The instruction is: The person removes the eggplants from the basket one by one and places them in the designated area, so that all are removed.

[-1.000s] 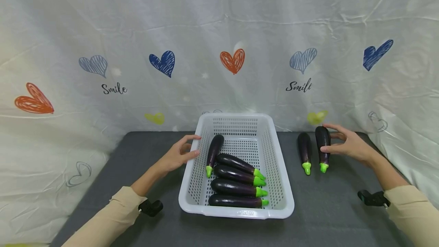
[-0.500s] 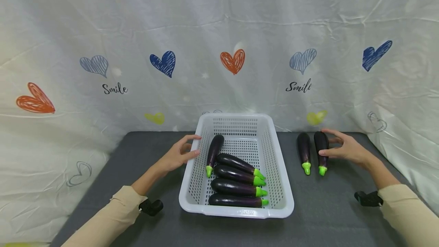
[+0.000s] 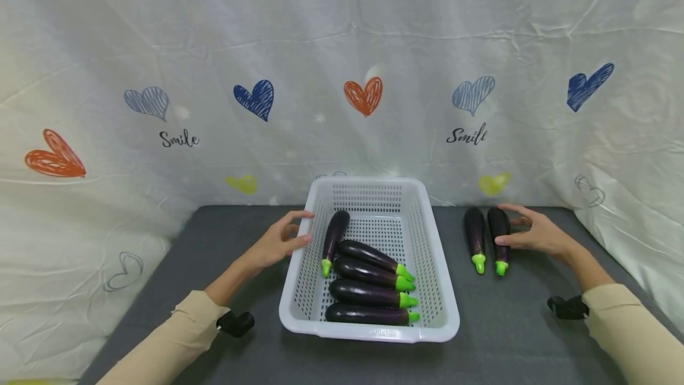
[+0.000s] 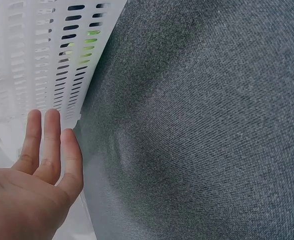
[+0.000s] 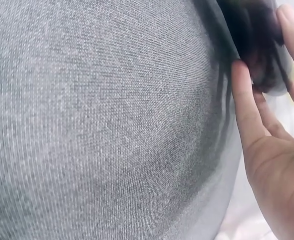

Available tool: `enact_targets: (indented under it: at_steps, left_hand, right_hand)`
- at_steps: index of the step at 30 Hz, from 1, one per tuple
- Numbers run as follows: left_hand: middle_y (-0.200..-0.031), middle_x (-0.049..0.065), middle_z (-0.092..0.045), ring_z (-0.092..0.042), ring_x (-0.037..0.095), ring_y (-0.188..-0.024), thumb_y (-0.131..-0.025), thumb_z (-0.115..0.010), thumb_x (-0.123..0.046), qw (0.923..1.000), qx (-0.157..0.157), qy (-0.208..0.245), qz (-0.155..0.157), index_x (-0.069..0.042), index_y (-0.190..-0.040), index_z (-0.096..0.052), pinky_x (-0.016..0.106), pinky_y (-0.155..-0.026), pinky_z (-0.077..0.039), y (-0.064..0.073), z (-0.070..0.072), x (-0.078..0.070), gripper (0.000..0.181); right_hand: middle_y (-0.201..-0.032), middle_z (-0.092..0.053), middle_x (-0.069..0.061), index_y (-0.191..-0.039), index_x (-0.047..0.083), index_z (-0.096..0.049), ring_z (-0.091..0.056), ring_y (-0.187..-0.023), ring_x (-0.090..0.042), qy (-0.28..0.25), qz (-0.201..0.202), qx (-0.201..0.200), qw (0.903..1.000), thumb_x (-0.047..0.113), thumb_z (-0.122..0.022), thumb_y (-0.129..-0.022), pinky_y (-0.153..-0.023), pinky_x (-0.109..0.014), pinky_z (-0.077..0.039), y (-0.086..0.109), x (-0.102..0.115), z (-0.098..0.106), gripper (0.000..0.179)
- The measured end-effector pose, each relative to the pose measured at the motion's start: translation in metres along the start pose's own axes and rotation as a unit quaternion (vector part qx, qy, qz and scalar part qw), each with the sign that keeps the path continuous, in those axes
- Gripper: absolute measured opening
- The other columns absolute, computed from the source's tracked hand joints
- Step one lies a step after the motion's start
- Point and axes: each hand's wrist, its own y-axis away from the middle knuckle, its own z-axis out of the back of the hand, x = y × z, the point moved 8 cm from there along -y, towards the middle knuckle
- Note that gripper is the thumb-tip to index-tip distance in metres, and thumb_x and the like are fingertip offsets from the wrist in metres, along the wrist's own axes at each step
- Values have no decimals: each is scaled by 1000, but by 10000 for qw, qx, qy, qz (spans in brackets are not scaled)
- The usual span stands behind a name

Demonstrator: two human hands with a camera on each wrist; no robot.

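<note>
In the head view my right hand [image 3: 542, 236] grips a dark purple eggplant [image 3: 498, 224] with a bright green stem, thumb on the near side and fingertips round its far end. The right wrist view shows the fingers about this eggplant's dark body [image 5: 260, 42]. Just left of it lies a second eggplant [image 3: 474, 230], almost parallel. My left hand [image 3: 275, 245] touches the left rim of a white perforated basket [image 3: 447, 314], fingers loosely extended. Those fingers stand nearly straight by the slotted wall in the left wrist view. Several eggplants [image 3: 366, 293] lie inside the basket.
A dark grey cloth [image 3: 513, 337] covers the table. Behind it hangs a pale curtain [image 3: 310, 28] printed with hearts and "Smile". Inside the basket, one eggplant [image 3: 335, 233] lies lengthwise at the left while the others lie crosswise toward the front.
My right hand has brought its eggplant slightly left and toward me, lower onto the cloth, next to the second eggplant. The left hand and the basket have stayed in place.
</note>
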Motion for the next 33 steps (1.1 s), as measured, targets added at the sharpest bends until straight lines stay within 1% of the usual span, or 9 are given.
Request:
enact_targets:
  at_steps: [3, 8, 11, 13, 17, 20, 23, 25, 33]
  left_hand:
    - [-127, 28, -56, -64, 36, -105, -105, -61, -17, 10000, 13, 18, -4, -12, -153, -38, 52, -81, -57, 0, 0, -1, 53]
    - [-126, 28, -56, -64, 36, -105, -105, -61, -16, 10000, 13, -3, 4, -12, -153, -38, 54, -82, -56, 0, -1, -2, 53]
    - [-125, 27, -57, -64, 36, -105, -105, -61, -16, 10000, -1, -41, 20, -12, -153, -38, 54, -83, -56, 0, -1, -3, 53]
    - [-125, 26, -57, -64, 35, -104, -105, -61, -16, 10000, -3, -41, 28, -12, -153, -38, 54, -83, -56, 0, -1, -2, 53]
    - [-125, 27, -56, -64, 36, -105, -105, -61, -16, 10000, 11, -2, 16, -12, -153, -38, 53, -82, -56, 1, -1, -2, 54]
    - [-127, 28, -56, -64, 36, -105, -105, -61, -16, 10000, 12, 6, -5, -12, -153, -37, 52, -81, -57, 1, -1, -3, 54]
    - [-127, 28, -55, -64, 36, -105, -105, -61, -16, 10000, 8, 5, 4, -12, -153, -37, 52, -81, -57, 1, -1, -3, 53]
    - [-127, 28, -55, -64, 36, -106, -105, -60, -16, 10000, 3, -4, 18, -12, -153, -37, 52, -82, -57, 1, -1, -2, 53]
    - [-130, 28, -54, -63, 37, -107, -105, -61, -17, 10000, -5, 46, 35, -13, -153, -37, 50, -81, -57, 0, -1, -2, 53]
  right_hand:
    - [-147, -25, -47, -160, -1, -20, -48, -124, -55, 5, 0, 14, 10000, 15, -82, -89, -83, -41, -58, -1, 0, -1, 94]
    - [-145, -32, -45, -159, 1, -24, -39, -131, -56, 603, -15, -94, 9981, 24, -82, -90, -91, -61, -48, -3, 1, 0, 93]
    - [-144, -34, -45, -159, 2, -25, -35, -133, -57, 822, -26, -126, 9965, 28, -82, -90, -93, -67, -43, -5, 0, 2, 93]
    - [-144, -34, -45, -160, 2, -24, -35, -133, -58, 804, -48, -115, 9967, 28, -81, -90, -93, -67, -43, -6, -1, 2, 93]
    - [-143, -32, -48, -160, 2, -22, -54, -121, -48, 545, -80, -92, 9984, 25, -82, -90, -89, -53, -52, -7, -1, 1, 95]
    - [-142, -31, -49, -160, 1, -22, -61, -113, -45, 496, -88, -85, 9987, 24, -82, -90, -86, -49, -55, -8, 1, 0, 95]
    - [-140, -35, -49, -160, 1, -23, -59, -115, -50, 728, -65, -104, 9973, 27, -82, -90, -88, -58, -52, -8, 2, 0, 95]
    - [-139, -36, -49, -160, 1, -23, -57, -116, -51, 849, -49, -113, 9963, 29, -81, -90, -89, -60, -51, -9, 2, 0, 94]
    - [-136, -40, -48, -159, -1, -23, -57, -116, -53, 971, 1, -111, 9952, 28, -80, -91, -88, -59, -52, -12, 1, 0, 93]
